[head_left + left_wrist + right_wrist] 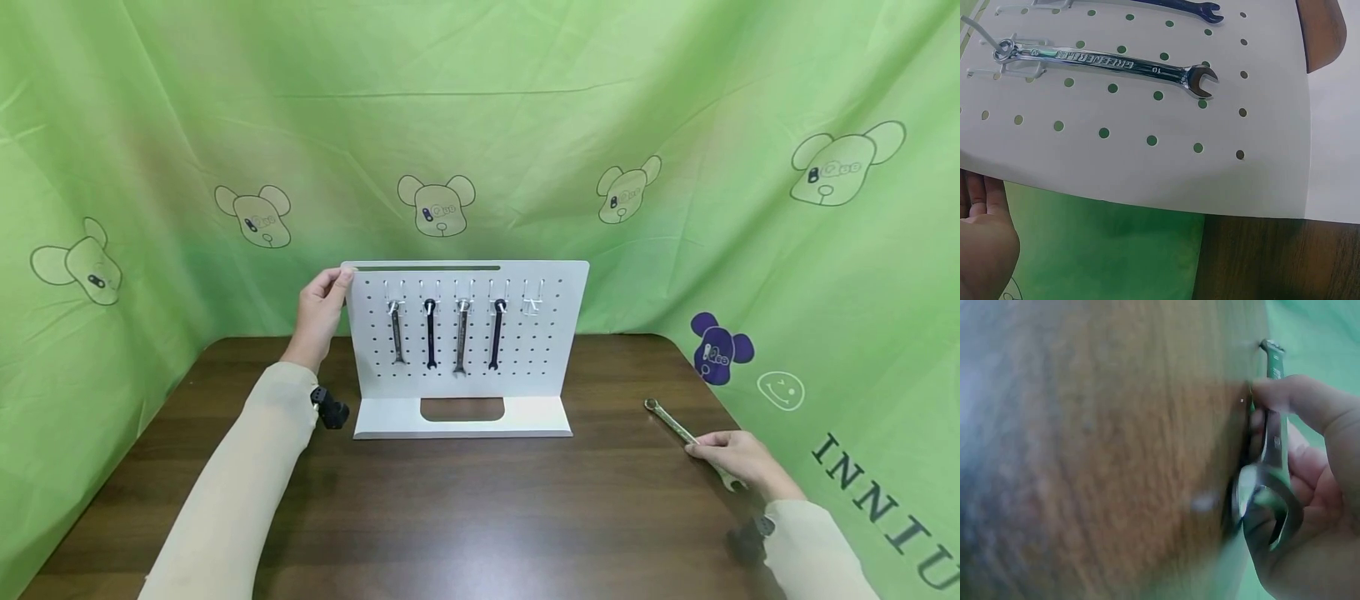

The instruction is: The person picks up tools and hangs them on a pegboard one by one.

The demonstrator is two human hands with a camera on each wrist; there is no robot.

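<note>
A white pegboard stand (465, 387) stands upright on the table, and my left hand (318, 312) grips its upper left corner between thumb and fingers. Several combination wrenches hang from its hooks by their ring ends, including a silver wrench (397, 333) at the left and a dark wrench (497, 337) farther right. In the left wrist view, the nearest silver wrench (1104, 59) hangs beside the board's edge. At the table's right side, my right hand (742, 462) pinches another silver combination wrench (671, 421). Its open end (1272, 494) points toward me, its ring end away.
A brown wooden table (480, 500) spreads in front of the board. Green cloth (525, 83) with bear-head drawings surrounds its back and sides. A clear hook (532, 306) sits on the board, right of the hanging wrenches.
</note>
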